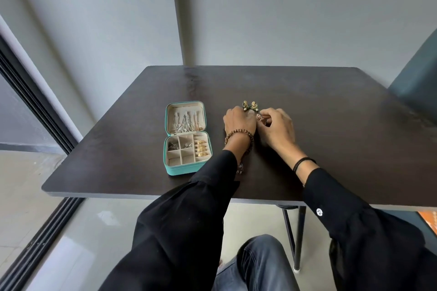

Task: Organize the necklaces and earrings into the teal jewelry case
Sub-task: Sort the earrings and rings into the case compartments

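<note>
Sleeves (179, 231) forward, right hand (276, 130) pinches a copper earring (259, 117); left hand (238, 123) curled, hold unclear. Next, likely left, into teal jewelry case (169, 168).

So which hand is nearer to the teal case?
Left. The left hand lies just right of the case, apart from it; the right hand, pinching an earring, is farther right, beyond the left.

Teal square zip case (179, 171) lies open, silver chains (185, 119) in lid, gold pieces (201, 147) in rt slot; gold-green earring pair (250, 105) & small copper earring (259, 117) near its rt side.
</note>
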The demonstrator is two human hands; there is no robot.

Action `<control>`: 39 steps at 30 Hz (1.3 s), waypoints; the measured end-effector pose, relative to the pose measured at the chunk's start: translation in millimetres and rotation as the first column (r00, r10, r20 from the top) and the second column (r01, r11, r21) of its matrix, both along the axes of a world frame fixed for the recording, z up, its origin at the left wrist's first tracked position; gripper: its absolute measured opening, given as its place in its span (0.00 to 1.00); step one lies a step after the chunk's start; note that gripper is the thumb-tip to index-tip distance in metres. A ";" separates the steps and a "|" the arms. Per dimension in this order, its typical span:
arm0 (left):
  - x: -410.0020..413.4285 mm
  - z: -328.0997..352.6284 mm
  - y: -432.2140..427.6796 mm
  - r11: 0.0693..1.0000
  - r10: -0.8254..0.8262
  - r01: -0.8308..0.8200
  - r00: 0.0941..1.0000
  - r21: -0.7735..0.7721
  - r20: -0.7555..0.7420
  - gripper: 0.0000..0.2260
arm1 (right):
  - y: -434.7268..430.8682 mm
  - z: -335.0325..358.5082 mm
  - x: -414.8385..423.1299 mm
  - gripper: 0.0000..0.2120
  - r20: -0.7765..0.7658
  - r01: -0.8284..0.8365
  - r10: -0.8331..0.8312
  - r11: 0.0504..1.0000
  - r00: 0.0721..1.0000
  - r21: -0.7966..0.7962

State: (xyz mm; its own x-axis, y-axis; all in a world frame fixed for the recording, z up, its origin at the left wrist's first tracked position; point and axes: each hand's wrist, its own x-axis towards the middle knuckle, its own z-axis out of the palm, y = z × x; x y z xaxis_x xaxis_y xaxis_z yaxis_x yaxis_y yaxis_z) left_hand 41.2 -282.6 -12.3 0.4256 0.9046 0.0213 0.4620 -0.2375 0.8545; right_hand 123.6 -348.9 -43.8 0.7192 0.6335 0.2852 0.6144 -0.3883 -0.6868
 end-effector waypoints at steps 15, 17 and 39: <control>-4.4 0.5 3.1 0.989 -0.044 0.057 0.995 -0.140 0.093 0.09 | -6.7 -3.5 -1.5 0.06 0.015 -0.019 0.018 0.994 1.000 0.112; -4.2 -1.2 2.4 0.990 -0.049 0.058 0.996 -0.126 0.076 0.09 | -7.4 -3.6 -2.1 0.05 0.005 -0.014 0.014 0.992 1.000 0.127; -30.5 -7.3 -27.4 0.984 -0.130 0.153 0.969 -0.095 0.211 0.07 | -42.4 3.6 -21.5 0.08 -0.168 -0.007 0.054 0.963 0.984 0.270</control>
State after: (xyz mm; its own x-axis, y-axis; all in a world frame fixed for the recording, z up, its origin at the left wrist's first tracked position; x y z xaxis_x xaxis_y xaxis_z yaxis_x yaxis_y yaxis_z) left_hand 10.7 -310.0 -19.6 0.5466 0.8371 0.0245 0.2443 -0.1873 0.9514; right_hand 102.1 -391.3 -40.2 0.7539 0.5733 0.3208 0.4863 -0.1587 -0.8593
